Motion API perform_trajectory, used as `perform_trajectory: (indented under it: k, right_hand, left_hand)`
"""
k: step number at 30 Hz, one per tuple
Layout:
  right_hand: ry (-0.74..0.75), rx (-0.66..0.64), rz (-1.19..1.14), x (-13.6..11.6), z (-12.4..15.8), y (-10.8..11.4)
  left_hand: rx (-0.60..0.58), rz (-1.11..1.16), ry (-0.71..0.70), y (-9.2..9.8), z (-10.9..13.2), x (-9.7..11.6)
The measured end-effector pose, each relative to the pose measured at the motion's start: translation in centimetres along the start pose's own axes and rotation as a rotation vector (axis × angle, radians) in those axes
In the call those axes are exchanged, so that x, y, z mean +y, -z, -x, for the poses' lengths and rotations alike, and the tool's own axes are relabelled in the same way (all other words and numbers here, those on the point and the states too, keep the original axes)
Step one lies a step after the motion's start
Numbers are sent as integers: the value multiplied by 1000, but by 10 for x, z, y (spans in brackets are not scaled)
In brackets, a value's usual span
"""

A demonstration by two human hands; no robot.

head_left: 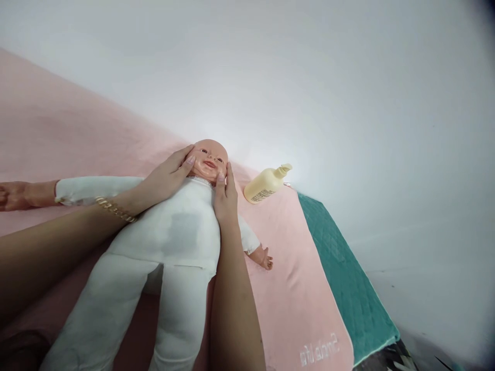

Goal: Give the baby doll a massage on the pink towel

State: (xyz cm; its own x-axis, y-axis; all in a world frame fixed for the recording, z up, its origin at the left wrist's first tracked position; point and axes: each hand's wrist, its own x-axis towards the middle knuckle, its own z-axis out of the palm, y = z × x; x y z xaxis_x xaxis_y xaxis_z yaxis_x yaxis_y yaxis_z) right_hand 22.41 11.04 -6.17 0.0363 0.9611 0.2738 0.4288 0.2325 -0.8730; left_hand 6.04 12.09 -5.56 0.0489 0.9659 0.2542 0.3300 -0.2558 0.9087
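Note:
A baby doll (185, 221) with a hard plastic head and a white cloth body lies on its back on a pink cloth (294, 247). My left hand (172, 174) cups one side of its head, thumb on the cheek. Against the other side of the head is my right hand (226, 198), thumb near the jaw and fingers along the cheek. The doll's head sits between both palms, its face upward. One doll arm stretches out past my left forearm; the other emerges beside my right forearm. A bracelet (116, 208) circles my left wrist.
A pale yellow pump bottle (265, 185) stands on the pink cloth near the wall, to the right of the doll's head. A green quilted cover (340, 268) shows along the right edge. The white wall (328, 93) rises directly behind.

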Motion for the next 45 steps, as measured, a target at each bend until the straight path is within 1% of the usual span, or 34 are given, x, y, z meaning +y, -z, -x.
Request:
perform_trajectory:
  k: [6,20,25,28,36,41,45]
  right_hand:
    - [-35,-14,-19,0,0,0]
    - [-13,-12,10,-1,1,1]
    - [-15,-9,17,-1,1,0]
    - [-19,-9,23,-3,1,1]
    - [-27,-10,13,-3,2,1]
    - [-36,-7,-8,-3,2,1]
    - [-39,-8,-21,-2,2,0]
  left_hand:
    - [-10,11,-20,1,-1,1]
    - [-35,77,-1,1,-1,0]
    - [-26,35,18,1,-1,-1]
    - [-30,17,-1,1,-1,-1]
    - [-35,24,3,1,-3,-4]
    - [-39,63,-32,1,-3,-3]
    - [-30,35,2,1,-1,0]
